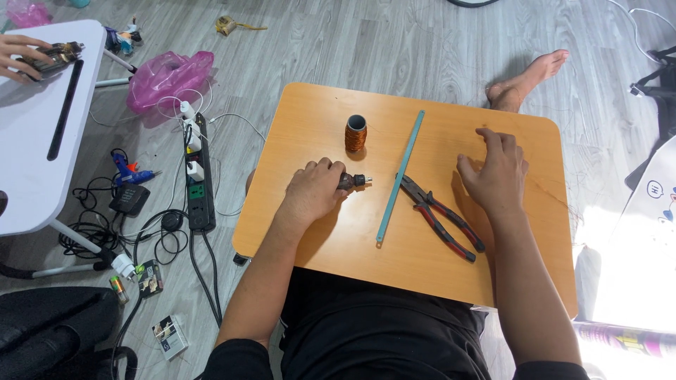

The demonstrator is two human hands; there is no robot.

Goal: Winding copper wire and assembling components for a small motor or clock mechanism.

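Observation:
My left hand (313, 188) is closed around a small dark wound part with a metal tip (354, 181), resting on the orange lap table (429, 260). My right hand (496, 172) lies on the table with fingers apart, holding nothing. Between my hands lie a teal saw blade (400, 176) and red-and-black pliers (442, 217), the pliers just left of my right hand. A spool of copper wire (355, 134) stands upright behind my left hand.
A black power strip (199, 179), tangled cables, a blue glue gun (129, 171) and a pink plastic bag (167, 76) lie on the grey floor at left. Another person's hand (21, 55) rests on a white table (35, 162). A bare foot (529, 77) lies beyond the table.

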